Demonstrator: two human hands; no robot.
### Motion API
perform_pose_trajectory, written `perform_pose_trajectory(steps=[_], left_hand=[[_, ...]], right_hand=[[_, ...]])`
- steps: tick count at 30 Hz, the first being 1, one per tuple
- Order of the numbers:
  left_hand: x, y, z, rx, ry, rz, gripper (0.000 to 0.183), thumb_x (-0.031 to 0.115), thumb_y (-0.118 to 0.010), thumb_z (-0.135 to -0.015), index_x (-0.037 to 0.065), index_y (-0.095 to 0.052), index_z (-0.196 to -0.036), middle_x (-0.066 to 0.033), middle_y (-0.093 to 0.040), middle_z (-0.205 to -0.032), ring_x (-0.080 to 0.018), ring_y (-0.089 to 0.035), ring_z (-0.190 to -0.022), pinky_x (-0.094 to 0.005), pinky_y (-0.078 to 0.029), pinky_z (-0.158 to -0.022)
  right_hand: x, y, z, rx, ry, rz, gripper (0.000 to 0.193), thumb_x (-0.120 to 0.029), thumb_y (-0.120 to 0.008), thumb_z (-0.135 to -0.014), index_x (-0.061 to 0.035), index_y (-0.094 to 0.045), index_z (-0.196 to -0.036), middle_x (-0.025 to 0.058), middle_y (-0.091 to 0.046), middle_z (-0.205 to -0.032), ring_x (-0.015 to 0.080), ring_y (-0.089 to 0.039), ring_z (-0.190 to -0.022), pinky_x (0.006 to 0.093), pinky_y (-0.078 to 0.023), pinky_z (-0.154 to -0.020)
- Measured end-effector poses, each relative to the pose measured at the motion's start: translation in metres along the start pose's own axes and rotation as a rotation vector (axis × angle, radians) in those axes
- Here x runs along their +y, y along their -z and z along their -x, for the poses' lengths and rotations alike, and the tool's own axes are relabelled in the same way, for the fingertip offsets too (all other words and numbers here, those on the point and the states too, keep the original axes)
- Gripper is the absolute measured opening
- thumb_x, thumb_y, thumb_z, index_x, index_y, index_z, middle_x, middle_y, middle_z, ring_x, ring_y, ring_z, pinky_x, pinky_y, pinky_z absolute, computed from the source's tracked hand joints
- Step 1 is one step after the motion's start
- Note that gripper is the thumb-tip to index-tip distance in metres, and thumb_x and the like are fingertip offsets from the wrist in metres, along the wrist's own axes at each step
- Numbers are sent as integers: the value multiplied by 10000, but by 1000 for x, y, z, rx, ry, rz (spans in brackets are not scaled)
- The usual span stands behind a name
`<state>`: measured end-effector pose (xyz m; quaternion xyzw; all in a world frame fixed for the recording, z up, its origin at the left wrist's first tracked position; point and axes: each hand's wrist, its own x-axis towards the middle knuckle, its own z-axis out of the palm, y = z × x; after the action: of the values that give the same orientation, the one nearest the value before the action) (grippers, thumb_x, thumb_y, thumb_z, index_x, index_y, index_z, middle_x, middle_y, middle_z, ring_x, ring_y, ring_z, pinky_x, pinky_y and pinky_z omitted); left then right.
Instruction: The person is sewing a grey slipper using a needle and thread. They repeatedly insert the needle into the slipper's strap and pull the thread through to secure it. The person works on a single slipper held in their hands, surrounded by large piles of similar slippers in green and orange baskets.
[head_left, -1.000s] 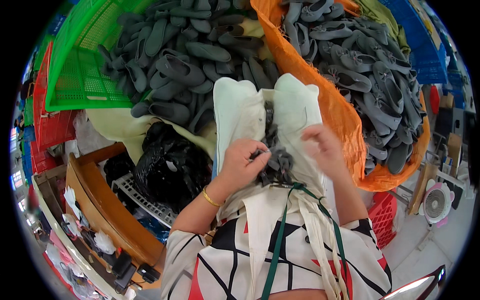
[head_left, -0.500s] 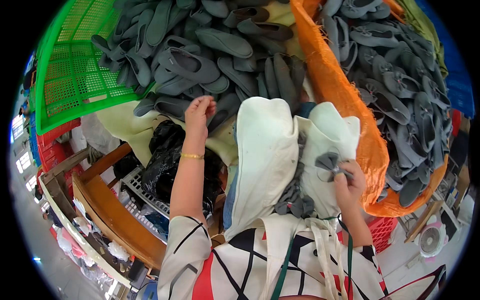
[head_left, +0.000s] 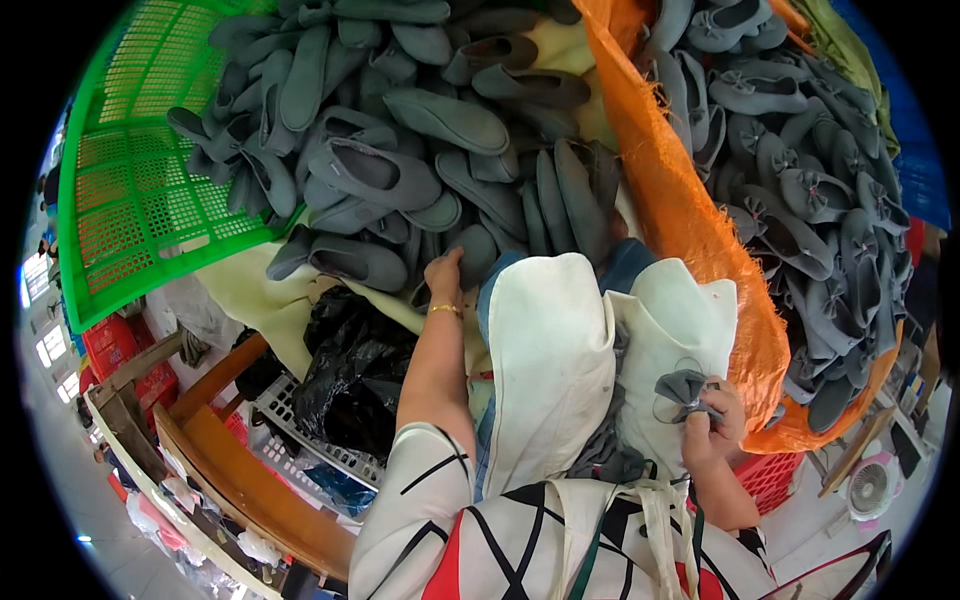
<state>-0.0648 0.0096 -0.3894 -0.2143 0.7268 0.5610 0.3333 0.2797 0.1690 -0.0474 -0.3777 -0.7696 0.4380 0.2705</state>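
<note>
My left hand (head_left: 445,275) reaches to the near edge of a heap of grey slip-on shoes (head_left: 375,175). Its fingers are closed at a grey shoe (head_left: 474,250), and part of the grip is hidden. Above my right thigh, my right hand (head_left: 716,425) pinches a grey fabric bow (head_left: 681,388) between thumb and fingers. A white cloth (head_left: 550,370) covers my lap. More grey bows (head_left: 612,455) lie in the fold between my legs.
At the left a green mesh basket (head_left: 150,190) leans beside the heap. An orange sack (head_left: 690,215) at the right holds grey shoes with bows (head_left: 815,195). Black plastic bags (head_left: 355,370) and a wooden frame (head_left: 235,460) are at lower left; a fan (head_left: 872,482) stands at lower right.
My left hand has gone from above the heap's near edge to a shoe there. My right hand keeps the bow, turned slightly. The whole view has shifted a little.
</note>
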Motion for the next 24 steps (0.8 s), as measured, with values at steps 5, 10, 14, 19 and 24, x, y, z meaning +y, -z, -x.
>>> perform_pose_trajectory(steps=[5, 10, 14, 19, 24], left_hand=[[67, 29, 47, -193, -151, 355, 165, 68, -727, -860, 83, -590, -769, 4, -616, -782, -92, -546, -721, -253, -441, -690], [173, 65, 207, -295, -237, 362, 65, 79, -681, -918, 82, -615, -913, 39, -641, -850, -62, -572, -760, -228, -458, -703], [172, 96, 313, -423, -167, 227, 236, 97, -650, -945, 56, -605, -1173, 14, -655, -1061, -81, -605, -904, -231, -475, -807], [133, 109, 410, -752, -52, 270, 655, 145, -700, -912, 20, -368, -1462, -94, -525, -1360, -167, -483, -1255, -287, -381, -1057], [110, 90, 443, -631, -28, 409, 446, 94, -695, -914, 16, -495, -1305, -79, -584, -1235, -152, -559, -1116, -277, -444, -956]], right_hand=[[6, -4, 10, 53, -31, -52, 161, -52, -653, -837, 17, -630, -980, 127, -601, -841, 180, -555, -708, 279, -424, -614], [1, 6, 13, -71, -129, -120, 148, -42, -485, -979, 16, -601, -1050, 10, -555, -919, 62, -475, -793, 216, -387, -692], [-26, 5, 9, -116, -298, -354, 165, -77, -517, -1008, 27, -619, -1087, -13, -582, -902, 51, -490, -789, 210, -403, -702], [-68, -10, 39, -250, -329, -399, 171, -112, -555, -1003, 6, -640, -1094, -3, -596, -870, 61, -543, -812, 230, -462, -738], [-97, -50, 70, -499, -34, -270, 149, -127, -625, -933, -6, -682, -999, 147, -651, -879, 281, -643, -796, 352, -504, -718]])
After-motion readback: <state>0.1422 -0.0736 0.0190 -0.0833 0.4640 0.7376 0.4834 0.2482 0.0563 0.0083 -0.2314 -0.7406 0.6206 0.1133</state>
